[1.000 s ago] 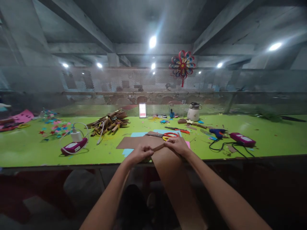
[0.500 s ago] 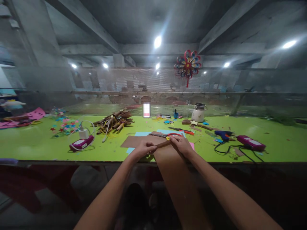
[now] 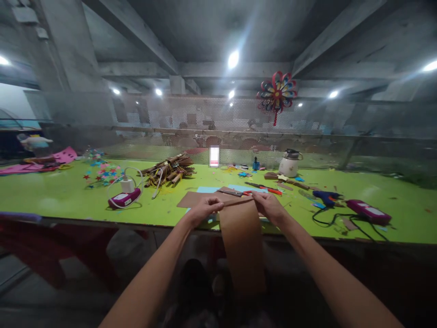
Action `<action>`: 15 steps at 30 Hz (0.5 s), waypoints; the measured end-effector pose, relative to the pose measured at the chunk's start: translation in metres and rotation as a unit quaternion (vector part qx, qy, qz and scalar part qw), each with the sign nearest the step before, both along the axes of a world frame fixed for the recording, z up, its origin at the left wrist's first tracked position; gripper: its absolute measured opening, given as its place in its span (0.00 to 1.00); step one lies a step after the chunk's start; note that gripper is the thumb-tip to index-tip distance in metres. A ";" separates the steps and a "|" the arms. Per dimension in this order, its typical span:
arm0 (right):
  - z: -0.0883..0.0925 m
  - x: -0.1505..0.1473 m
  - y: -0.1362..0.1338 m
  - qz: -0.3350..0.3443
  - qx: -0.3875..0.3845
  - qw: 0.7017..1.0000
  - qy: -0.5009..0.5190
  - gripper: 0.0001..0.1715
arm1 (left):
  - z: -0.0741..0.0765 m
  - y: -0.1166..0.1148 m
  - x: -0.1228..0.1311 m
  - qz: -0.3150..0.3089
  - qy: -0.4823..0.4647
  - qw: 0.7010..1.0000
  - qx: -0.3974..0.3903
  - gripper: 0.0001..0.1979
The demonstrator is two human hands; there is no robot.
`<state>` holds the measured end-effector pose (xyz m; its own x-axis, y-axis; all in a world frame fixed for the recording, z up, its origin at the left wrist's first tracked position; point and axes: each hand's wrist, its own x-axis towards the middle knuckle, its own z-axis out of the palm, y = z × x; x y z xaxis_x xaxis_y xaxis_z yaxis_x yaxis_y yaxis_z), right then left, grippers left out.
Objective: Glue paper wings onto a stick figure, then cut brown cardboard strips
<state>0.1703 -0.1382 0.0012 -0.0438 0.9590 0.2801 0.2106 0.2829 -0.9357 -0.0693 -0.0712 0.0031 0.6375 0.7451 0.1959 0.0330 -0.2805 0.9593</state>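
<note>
A long strip of brown paper [image 3: 243, 241] hangs from between my hands over the table's front edge. Its upper edge is folded or rolled into a narrow band. My left hand [image 3: 205, 211] pinches the left end of that band, thumb on top. At the right end, my right hand [image 3: 269, 206] grips the corner between thumb and fingers. Just beyond the band lie scissors [image 3: 235, 193] with red handles, partly hidden by my right hand. Under them are another brown sheet [image 3: 193, 200] and light blue paper [image 3: 205, 189].
On the green table [image 3: 75, 200] lie a bundle of brown paper rolls [image 3: 170, 169], a purple power strip [image 3: 124, 198], a blue glue gun [image 3: 326, 197] and a second purple power strip [image 3: 368, 211]. A white jug [image 3: 288, 164] stands behind. Red chairs [image 3: 37, 250] are at lower left.
My view has turned slightly left. My right hand has moved outward along the band to the paper's right corner, and the hanging strip now falls straighter. Both hands keep their hold.
</note>
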 end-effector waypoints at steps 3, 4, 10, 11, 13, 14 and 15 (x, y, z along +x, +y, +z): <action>0.008 -0.001 -0.014 0.056 0.013 0.990 0.130 0.25 | -0.001 -0.007 0.001 -0.035 -0.080 0.993 -0.077 0.18; 0.013 -0.002 -0.019 0.074 0.025 0.988 0.136 0.24 | 0.000 -0.011 0.002 -0.046 -0.103 0.988 -0.100 0.18; 0.057 -0.024 -0.049 0.220 0.149 0.960 -0.090 0.19 | 0.020 -0.041 0.010 -0.128 -0.114 0.973 -0.157 0.17; 0.065 -0.028 -0.054 0.207 0.185 0.952 -0.127 0.15 | 0.022 -0.045 0.012 -0.132 -0.117 0.972 -0.153 0.17; 0.080 -0.033 -0.065 0.181 0.243 0.934 -0.190 0.11 | 0.025 -0.051 0.017 -0.135 -0.127 0.974 -0.133 0.18; 0.087 -0.035 -0.071 0.174 0.263 0.926 -0.209 0.10 | 0.025 -0.053 0.021 -0.137 -0.122 0.976 -0.115 0.19; 0.093 -0.036 -0.076 0.171 0.274 0.920 -0.221 0.09 | 0.024 -0.054 0.026 -0.130 -0.106 0.982 -0.090 0.20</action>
